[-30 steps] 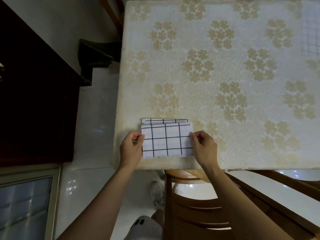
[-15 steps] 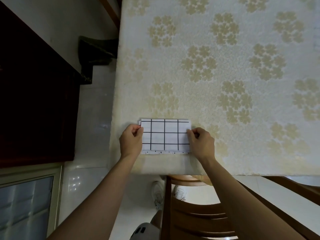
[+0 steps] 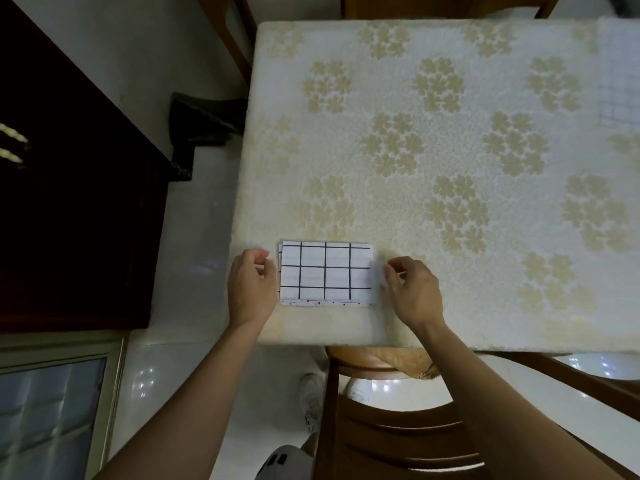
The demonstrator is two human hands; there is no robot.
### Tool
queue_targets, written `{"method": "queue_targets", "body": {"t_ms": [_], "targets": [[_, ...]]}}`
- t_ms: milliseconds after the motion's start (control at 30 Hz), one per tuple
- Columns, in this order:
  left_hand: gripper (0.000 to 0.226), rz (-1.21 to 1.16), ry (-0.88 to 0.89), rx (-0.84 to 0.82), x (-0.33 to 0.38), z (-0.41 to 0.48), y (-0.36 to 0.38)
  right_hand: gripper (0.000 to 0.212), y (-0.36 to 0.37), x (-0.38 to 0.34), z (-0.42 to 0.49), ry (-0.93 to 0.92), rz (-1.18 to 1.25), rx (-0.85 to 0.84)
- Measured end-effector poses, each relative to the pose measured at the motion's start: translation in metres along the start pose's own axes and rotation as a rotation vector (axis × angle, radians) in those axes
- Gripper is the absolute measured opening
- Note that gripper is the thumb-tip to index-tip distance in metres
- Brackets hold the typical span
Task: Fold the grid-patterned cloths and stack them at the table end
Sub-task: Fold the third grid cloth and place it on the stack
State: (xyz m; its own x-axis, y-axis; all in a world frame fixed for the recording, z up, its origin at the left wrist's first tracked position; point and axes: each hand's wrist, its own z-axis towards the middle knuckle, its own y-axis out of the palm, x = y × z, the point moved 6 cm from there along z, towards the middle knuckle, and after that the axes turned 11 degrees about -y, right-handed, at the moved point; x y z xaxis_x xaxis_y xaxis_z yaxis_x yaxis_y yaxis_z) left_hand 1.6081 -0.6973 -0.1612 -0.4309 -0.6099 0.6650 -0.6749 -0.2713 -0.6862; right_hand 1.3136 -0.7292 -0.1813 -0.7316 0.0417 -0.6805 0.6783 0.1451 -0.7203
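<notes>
A folded white cloth with a black grid lies flat near the table's near left corner. Edges of more folded layers peek out beneath it on the left and along the near side. My left hand hovers just left of the cloth, fingers loosely curled and holding nothing. On the other side, my right hand is a short gap from the cloth's right edge, also loosely curled and empty. Another grid-patterned cloth lies spread at the table's far right edge, partly cut off by the frame.
The table wears a cream lace cover with flower motifs. A wooden chair stands tucked at the near edge below my arms. More chair frames show at the far side. A dark cabinet stands to the left on the white tiled floor.
Both hands pinched the folded cloth's side edges and laid it squarely on the stack. Now they have let go and drawn slightly outward.
</notes>
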Motion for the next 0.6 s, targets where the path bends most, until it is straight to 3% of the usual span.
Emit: {"method": "queue_targets", "body": {"t_ms": [233,367,600], "targets": [[0.032,0.240,0.381,0.014,0.033,-0.058,-0.033,0.043,-0.036,-0.048,-0.037,-0.308,-0.234,0.032],[0.052,0.345,0.504,0.033,0.045,-0.092,-0.045,0.049,-0.043,-0.083,-0.069,-0.504,-0.396,0.080],[0.058,0.638,0.734,0.060,0.038,-0.138,-0.050,0.060,-0.037,-0.114,-0.121,-0.626,-0.506,0.070]]}}
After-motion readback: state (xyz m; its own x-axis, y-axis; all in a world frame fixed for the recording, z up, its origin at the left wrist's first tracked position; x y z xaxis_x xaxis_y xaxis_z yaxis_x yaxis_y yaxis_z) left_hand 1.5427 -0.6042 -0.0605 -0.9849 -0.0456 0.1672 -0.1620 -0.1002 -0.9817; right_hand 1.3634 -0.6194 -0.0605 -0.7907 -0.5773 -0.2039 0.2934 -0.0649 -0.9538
